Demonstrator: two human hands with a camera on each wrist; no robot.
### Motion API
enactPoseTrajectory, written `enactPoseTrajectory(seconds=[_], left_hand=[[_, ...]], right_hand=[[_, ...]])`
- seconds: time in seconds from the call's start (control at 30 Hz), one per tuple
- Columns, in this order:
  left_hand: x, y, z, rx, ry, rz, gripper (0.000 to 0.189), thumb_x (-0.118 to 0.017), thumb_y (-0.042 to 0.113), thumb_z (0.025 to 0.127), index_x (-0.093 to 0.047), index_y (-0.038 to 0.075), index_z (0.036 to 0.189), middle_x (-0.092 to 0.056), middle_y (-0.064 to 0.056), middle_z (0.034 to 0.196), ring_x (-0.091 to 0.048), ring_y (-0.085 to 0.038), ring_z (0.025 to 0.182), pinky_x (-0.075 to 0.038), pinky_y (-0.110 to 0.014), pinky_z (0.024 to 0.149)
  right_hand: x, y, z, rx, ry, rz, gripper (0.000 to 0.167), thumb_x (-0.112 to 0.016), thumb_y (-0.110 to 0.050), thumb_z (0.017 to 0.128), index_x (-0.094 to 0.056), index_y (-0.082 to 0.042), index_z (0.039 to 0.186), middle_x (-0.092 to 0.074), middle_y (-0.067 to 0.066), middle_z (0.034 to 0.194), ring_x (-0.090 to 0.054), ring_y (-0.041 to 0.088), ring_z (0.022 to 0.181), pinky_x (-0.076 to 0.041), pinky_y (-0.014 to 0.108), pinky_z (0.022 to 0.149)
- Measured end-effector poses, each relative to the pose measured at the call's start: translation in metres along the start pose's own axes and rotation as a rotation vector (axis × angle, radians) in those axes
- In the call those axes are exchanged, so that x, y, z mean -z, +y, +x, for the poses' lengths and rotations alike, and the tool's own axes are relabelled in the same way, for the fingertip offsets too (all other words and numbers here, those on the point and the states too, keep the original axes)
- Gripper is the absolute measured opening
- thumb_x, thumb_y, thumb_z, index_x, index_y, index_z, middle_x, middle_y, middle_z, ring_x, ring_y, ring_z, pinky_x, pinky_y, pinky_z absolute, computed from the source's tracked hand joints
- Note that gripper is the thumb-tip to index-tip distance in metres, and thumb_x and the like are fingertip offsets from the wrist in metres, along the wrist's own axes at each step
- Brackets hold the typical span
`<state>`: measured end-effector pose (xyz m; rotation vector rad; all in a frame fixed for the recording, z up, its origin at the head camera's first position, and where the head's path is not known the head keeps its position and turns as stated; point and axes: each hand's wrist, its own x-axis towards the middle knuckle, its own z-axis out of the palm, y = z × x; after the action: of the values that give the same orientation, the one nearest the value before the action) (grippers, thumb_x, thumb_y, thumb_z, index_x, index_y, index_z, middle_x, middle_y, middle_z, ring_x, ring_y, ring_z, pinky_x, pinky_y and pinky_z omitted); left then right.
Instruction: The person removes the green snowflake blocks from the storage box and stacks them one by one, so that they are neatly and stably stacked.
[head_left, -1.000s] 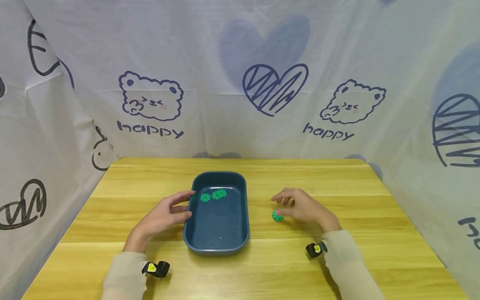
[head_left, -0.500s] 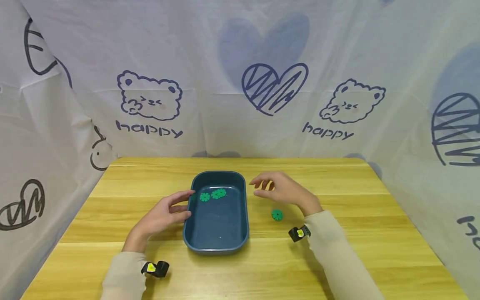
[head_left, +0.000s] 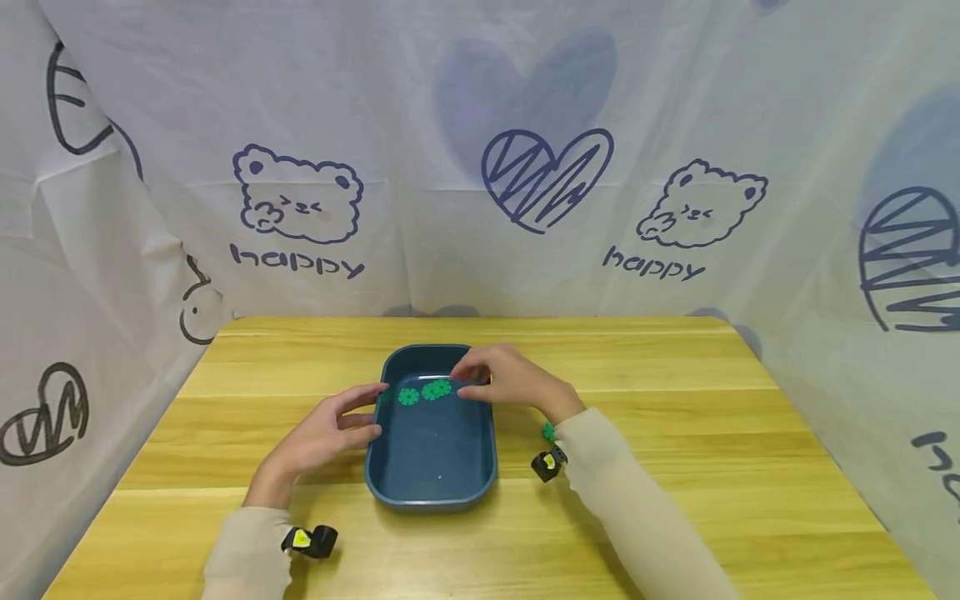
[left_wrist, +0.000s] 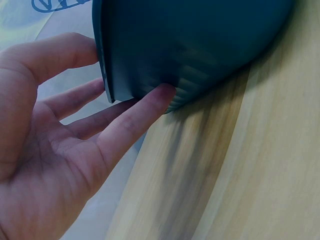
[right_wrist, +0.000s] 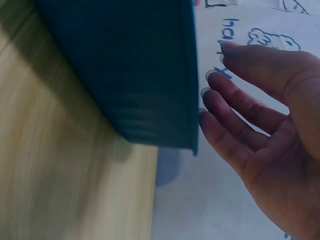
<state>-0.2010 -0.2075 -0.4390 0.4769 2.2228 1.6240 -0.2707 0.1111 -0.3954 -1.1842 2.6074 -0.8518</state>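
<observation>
A dark blue rectangular tray [head_left: 431, 454] with rounded corners stands on the table. Toward its far end lie a green notched plastic disc [head_left: 408, 397] and, beside it, a pair of overlapping green discs [head_left: 436, 389]. One more green disc [head_left: 549, 431] rests on the table right of the tray, partly covered by the right wrist. My left hand [head_left: 327, 433] touches the tray's left side with spread fingertips; the left wrist view shows a fingertip [left_wrist: 162, 95] on the outer wall. Over the tray's right rim reaches my right hand [head_left: 513, 385], fingers loosely bent, nothing visible between them.
The wooden table [head_left: 675, 375] ends at a white cloth [head_left: 442, 275] printed with bears and hearts, which hangs behind and at both sides. Black cameras are strapped to the left wrist [head_left: 321, 542] and right wrist [head_left: 546, 465].
My right hand has moved left and away from me, from the disc on the table to above the tray's right rim. That disc stayed on the table. The left hand holds its place.
</observation>
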Motion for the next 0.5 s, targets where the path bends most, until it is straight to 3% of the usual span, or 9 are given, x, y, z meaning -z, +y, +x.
enactPoseTrajectory(seconds=[0.23,0.5], left_hand=[[-0.001,-0.001,0.000,0.009,0.004,0.001,0.066,-0.064,0.008,0.100,-0.034,0.000,0.158,-0.035,-0.031,0.161,-0.050,-0.052,0.140,-0.063,-0.036,0.094],[-0.001,-0.002,0.001,0.024,0.007,0.002,0.065,-0.065,0.010,0.100,-0.036,0.003,0.158,-0.036,-0.029,0.162,-0.049,-0.052,0.140,-0.063,-0.037,0.096]], right_hand=[[-0.010,-0.001,0.024,-0.048,-0.063,-0.026,0.027,-0.076,-0.014,0.094,-0.076,-0.004,0.118,-0.075,0.014,0.118,-0.070,0.026,0.104,-0.061,0.035,0.093],[-0.021,0.003,0.045,-0.111,-0.122,-0.080,0.028,-0.078,-0.013,0.092,-0.075,-0.003,0.118,-0.076,0.013,0.119,-0.071,0.025,0.106,-0.060,0.035,0.096]])
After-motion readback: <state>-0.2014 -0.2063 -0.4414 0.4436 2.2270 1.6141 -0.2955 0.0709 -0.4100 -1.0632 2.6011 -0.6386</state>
